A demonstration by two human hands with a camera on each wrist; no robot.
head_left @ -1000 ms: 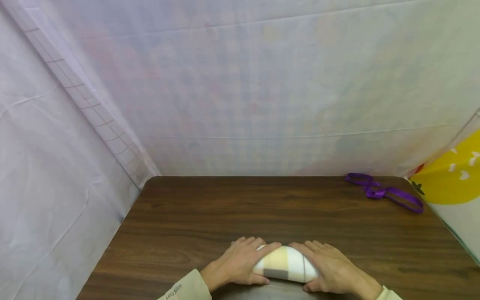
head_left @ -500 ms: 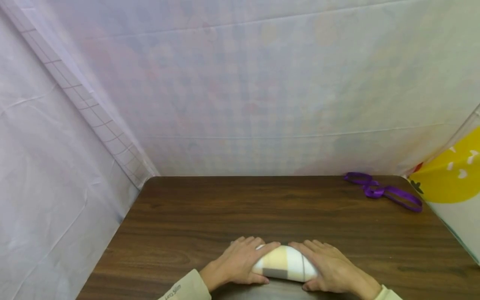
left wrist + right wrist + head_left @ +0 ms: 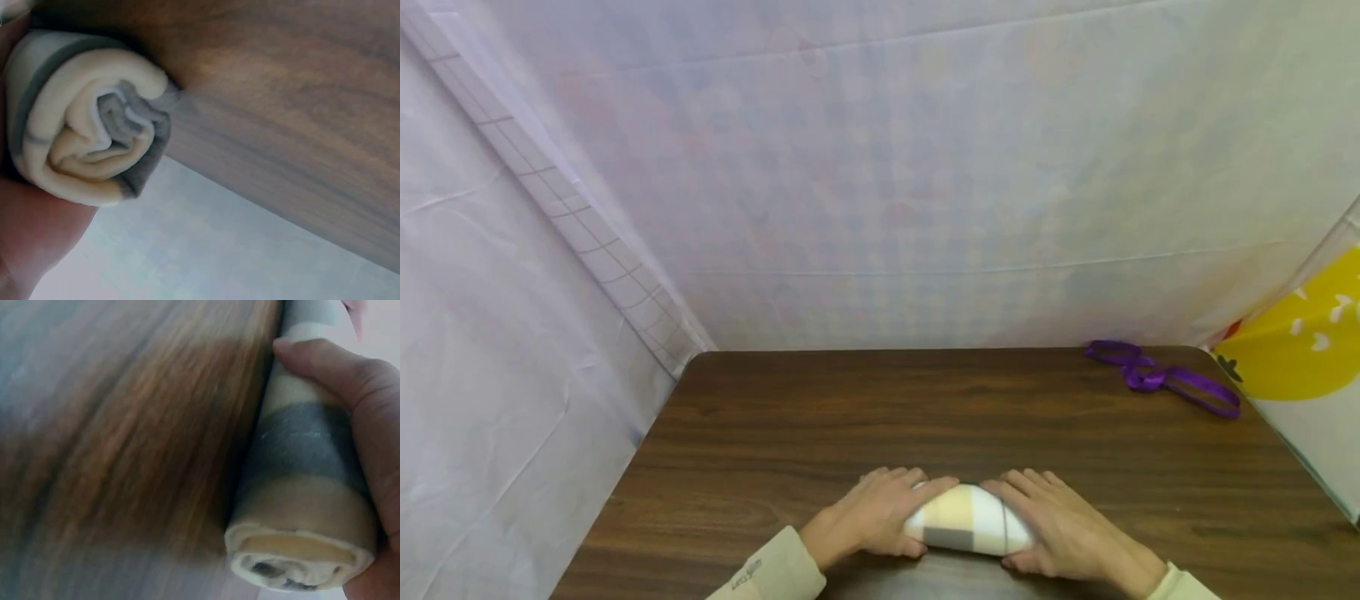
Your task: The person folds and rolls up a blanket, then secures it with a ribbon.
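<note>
A rolled-up checked cloth (image 3: 958, 518) in yellow, white and grey lies crosswise near the front of the brown table. On its left end my left hand (image 3: 882, 508) grips it, and my right hand (image 3: 1060, 527) holds the right end. Both hands reach over the roll, thumbs and fingers on opposite sides of it. The left wrist view shows the spiral end of the cloth (image 3: 94, 131), soft and thick, with the left hand (image 3: 37, 237) beneath it. In the right wrist view the right hand (image 3: 381, 431) curls along the roll (image 3: 300, 450).
A purple ribbon (image 3: 1142, 379) lies loosely looped at the table's back right corner. The wooden table (image 3: 775, 417) ends at white fabric walls (image 3: 887, 208) at the back and left. Yellow-printed fabric (image 3: 1292, 350) hangs to the right.
The hands stay on the cloth roll. The left thumb has drawn back slightly along its near side. The head view has shifted a little.
</note>
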